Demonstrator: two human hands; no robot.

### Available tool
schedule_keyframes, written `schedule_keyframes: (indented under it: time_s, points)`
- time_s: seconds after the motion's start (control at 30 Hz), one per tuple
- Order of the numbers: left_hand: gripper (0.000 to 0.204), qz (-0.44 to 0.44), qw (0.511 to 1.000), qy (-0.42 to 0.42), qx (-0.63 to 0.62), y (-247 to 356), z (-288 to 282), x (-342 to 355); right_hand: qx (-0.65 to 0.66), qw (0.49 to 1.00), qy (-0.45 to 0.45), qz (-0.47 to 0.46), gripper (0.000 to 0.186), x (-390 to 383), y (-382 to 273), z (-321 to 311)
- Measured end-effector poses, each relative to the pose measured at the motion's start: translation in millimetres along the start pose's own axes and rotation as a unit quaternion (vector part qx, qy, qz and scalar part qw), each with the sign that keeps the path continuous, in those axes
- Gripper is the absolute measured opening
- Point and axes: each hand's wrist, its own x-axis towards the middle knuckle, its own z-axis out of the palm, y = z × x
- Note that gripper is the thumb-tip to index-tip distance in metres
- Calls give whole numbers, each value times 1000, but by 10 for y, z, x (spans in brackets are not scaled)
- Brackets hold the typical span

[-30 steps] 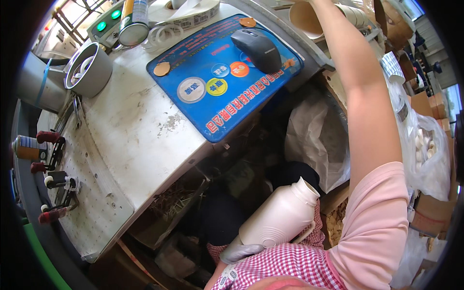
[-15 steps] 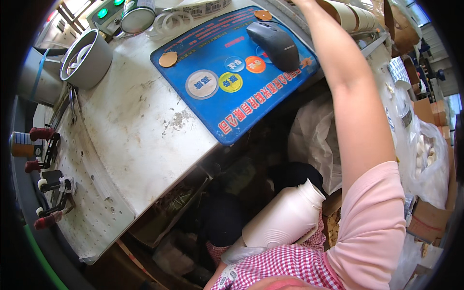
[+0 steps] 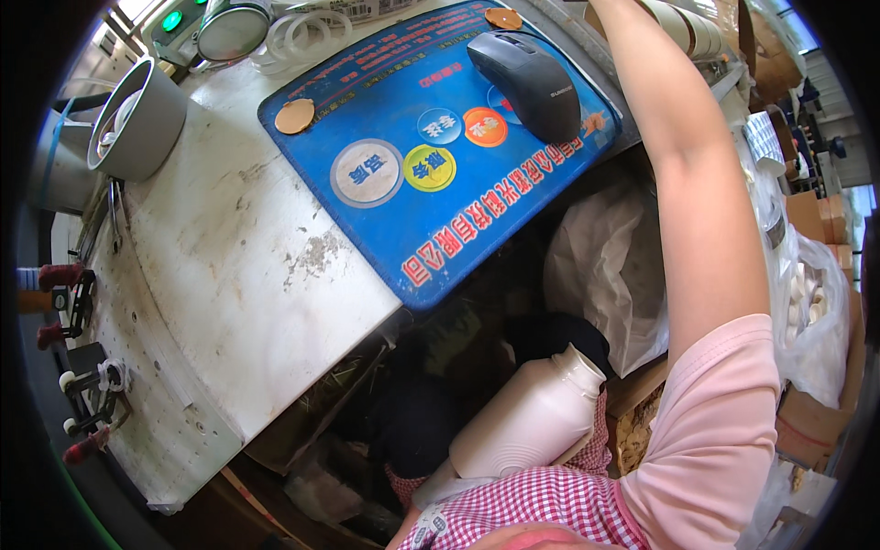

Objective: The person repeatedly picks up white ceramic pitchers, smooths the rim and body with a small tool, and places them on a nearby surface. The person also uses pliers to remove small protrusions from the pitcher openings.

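A white plastic bottle (image 3: 527, 417) with an open neck lies tilted across my lap, its mouth toward the upper right. Beside its base, a pale greyish covering (image 3: 449, 484) shows at the end of my left forearm (image 3: 403, 533). It looks like my left hand in a glove against the bottle, but the fingers are hidden. My right arm (image 3: 701, 183) stretches far forward over the right side of the table, past a black computer mouse (image 3: 532, 87) on a blue mouse pad (image 3: 367, 234). My right hand lies beyond the upper edge, out of sight.
The worn white table (image 3: 247, 302) carries a grey round container (image 3: 142, 124), clear rings (image 3: 307, 41) and a metal can (image 3: 234, 32). Toggle clamps with red grips (image 3: 87, 445) line its left edge. Plastic bags (image 3: 816, 321) and cardboard boxes stand at the right.
The table and everything on it have shifted slightly left in the view. My right arm still reaches forward, now a little farther right. The bottle stays tilted on my lap.
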Motion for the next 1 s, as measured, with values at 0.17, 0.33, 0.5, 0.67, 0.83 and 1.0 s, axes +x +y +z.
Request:
schedule_keyframes:
  time_s: [0.17,0.33,0.5,0.67,0.83,1.0]
  points:
    - [79,2,999,41,-4,41,14,21,73,988,122,62,49,506,529,332]
    - [81,12,994,111,6,60,90,-50,97,991,93,26,43,799,721,418]
    - [87,38,998,30,-45,106,222,-86,-47,986,90,-129,43,-193,43,-250]
    - [99,111,991,20,-70,-191,179,-49,227,950,52,-207,40,-3103,-66,-1467]
    - [104,182,980,86,3,-557,-31,-81,305,950,-51,45,25,-5743,952,-2263]
    - [86,271,959,78,5,-732,-38,-193,199,879,-130,413,24,-7805,2316,-2092]
